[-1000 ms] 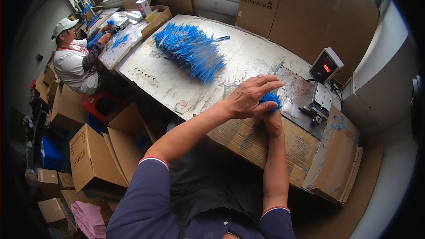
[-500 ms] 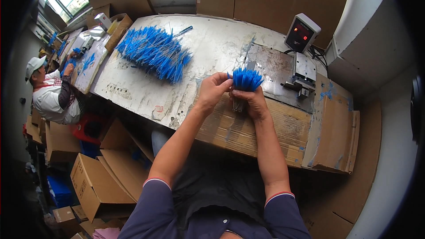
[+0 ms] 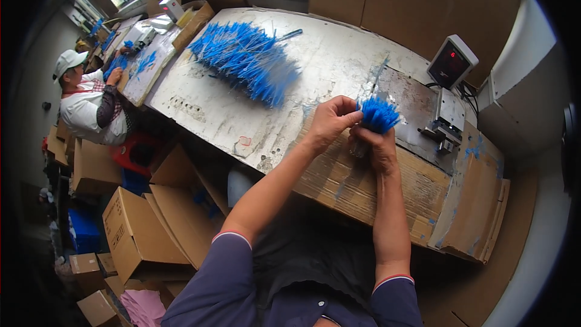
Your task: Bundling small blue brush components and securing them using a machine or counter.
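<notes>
My right hand (image 3: pixel 381 146) is wrapped round a bundle of thin wires (image 3: pixel 379 114), their blue ends fanned upward and pale ends poking out below the fingers. At the bundle's left edge, my left hand (image 3: pixel 334 122) pinches blue ends between thumb and fingers; how many it grips is hidden. Both hands are above the cardboard sheet (image 3: pixel 345 172) along the table's near edge. Farther left on the white table (image 3: pixel 206 121) lies a large heap of similar blue and pale wires (image 3: pixel 245 57).
A small metal fixture (image 3: pixel 446 122) stands on a metal plate right of my hands, with a red-lit display (image 3: pixel 452 60) behind it. A cardboard box (image 3: pixel 472 188) borders the table's right end. Open cartons (image 3: pixel 142 230) crowd the lower left. A co-worker (image 3: pixel 91 100) sits at another bench.
The whole view has shifted, so the table and my hands appear farther right. The bundle is tilted more, its blue ends facing up toward me. The red display reading has changed.
</notes>
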Motion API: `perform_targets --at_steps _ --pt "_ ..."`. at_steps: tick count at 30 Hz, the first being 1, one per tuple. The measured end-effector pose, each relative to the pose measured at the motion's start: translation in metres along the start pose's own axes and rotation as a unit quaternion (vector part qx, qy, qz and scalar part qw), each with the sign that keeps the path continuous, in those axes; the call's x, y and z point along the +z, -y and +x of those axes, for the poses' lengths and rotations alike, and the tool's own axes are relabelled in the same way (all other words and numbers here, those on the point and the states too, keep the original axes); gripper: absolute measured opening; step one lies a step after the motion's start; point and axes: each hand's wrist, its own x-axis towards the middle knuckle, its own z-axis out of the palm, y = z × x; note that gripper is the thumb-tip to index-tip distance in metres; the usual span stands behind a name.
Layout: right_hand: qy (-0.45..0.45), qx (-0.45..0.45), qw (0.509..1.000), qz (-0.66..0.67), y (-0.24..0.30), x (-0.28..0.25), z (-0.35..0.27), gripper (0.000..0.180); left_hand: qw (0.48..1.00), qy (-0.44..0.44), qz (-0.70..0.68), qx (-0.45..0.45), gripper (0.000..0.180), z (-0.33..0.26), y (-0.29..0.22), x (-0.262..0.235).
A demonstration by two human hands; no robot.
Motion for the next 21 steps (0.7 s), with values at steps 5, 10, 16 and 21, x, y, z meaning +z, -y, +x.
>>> perform_targets --at_steps 5,10,16,21 --pt "-0.043 0.012 0.998 -0.038 0.003 -0.002 -0.005 0.026 0.992 -0.094 -0.038 0.068 0.024 0.002 0.047 0.010" --pt "-0.075 -0.018 0.996 -0.037 -0.011 -0.004 0.003 0.021 0.958 -0.175 0.136 0.181 0.027 -0.003 0.044 0.008" --pt "-0.101 -0.056 0.993 -0.017 -0.029 -0.030 0.001 0.022 0.946 -0.185 0.179 0.197 0.028 0.005 0.055 0.010" --pt "-0.113 -0.072 0.991 0.003 -0.036 -0.039 0.000 0.018 0.943 -0.198 0.172 0.203 0.033 0.003 0.047 0.002"
